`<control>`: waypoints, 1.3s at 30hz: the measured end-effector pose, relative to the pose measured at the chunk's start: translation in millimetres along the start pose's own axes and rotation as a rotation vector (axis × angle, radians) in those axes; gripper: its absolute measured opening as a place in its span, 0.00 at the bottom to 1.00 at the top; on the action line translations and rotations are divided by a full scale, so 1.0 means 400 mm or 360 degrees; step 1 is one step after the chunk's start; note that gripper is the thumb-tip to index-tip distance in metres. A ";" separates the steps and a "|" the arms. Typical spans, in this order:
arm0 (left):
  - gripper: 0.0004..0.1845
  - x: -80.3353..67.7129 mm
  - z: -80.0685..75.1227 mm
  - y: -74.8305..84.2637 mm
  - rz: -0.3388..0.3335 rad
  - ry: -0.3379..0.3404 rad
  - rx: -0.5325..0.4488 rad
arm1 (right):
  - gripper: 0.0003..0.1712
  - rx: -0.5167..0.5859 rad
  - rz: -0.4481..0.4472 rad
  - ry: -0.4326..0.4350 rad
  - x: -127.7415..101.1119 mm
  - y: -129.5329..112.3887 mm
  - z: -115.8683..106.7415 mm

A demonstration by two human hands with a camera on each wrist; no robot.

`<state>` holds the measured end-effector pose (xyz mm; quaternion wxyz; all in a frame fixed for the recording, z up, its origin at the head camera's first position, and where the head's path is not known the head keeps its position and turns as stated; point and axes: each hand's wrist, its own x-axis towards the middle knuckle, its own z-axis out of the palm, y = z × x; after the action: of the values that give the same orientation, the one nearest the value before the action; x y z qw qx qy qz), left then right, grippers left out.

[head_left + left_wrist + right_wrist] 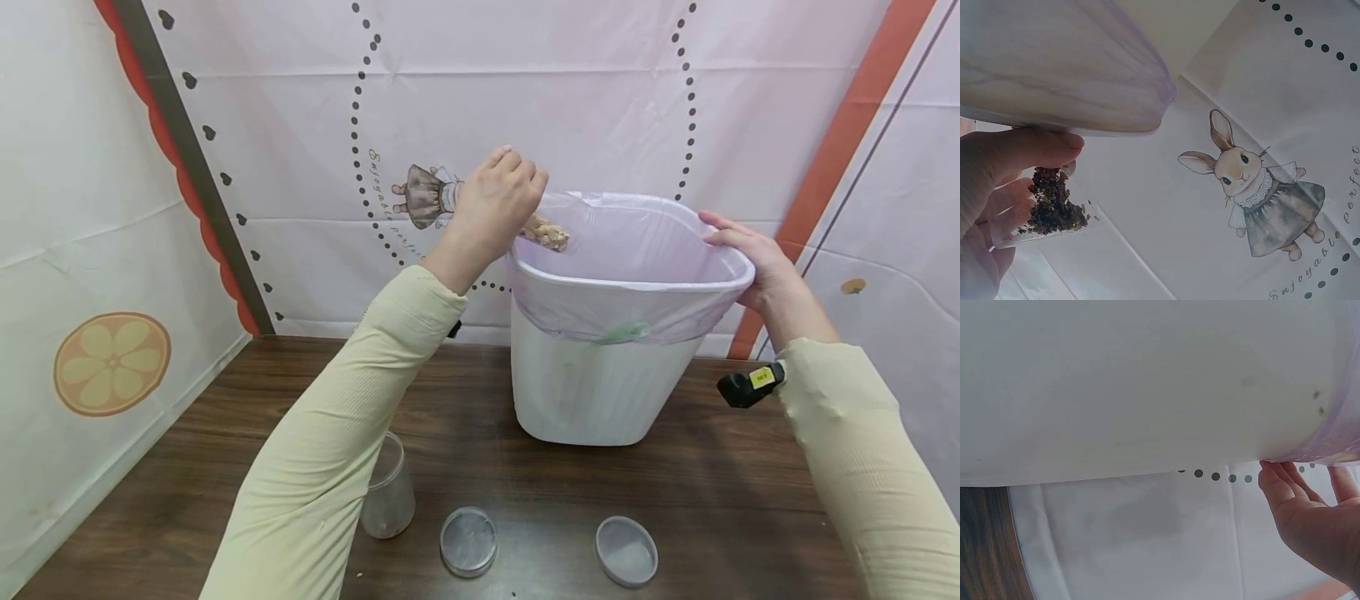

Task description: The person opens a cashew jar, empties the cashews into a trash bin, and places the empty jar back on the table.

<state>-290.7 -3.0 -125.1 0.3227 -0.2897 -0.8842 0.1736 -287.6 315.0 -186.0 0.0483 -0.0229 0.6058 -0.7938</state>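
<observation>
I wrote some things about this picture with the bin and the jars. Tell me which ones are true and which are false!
1. The left hand tips a small jar over the bin. True.
2. The bin has no bag in it. False: a pale purple liner covers its rim.
3. The right hand grips the bin's rim. True.
4. Three lids lie on the table. False: two lids lie there.

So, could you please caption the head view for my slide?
Left hand tips a clear plastic jar into the lined white plastic bin; right hand steadies its rim.
</observation>
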 end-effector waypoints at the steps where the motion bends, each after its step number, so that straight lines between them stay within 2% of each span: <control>1: 0.24 0.000 0.000 0.000 0.0001 0.0000 0.0002 | 0.16 -0.0007 0.0003 0.0004 0.000 0.000 0.000; 15: 0.24 -0.005 -0.002 0.003 0.0036 0.0020 0.0027 | 0.16 -0.0013 0.0012 0.0011 -0.001 -0.001 0.003; 22: 0.26 -0.005 -0.002 0.006 0.0091 0.0034 0.0081 | 0.17 -0.0006 -0.0011 -0.0003 -0.001 0.000 0.001; 39: 0.21 -0.005 0.001 0.013 0.0137 0.0104 0.0155 | 0.17 -0.0021 0.0025 0.0019 -0.002 -0.001 0.005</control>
<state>-287.5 -0.2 -129.0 0.3574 -0.3170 -0.8504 0.2205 -286.7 313.1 -185.1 0.0507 -0.0137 0.6114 -0.7896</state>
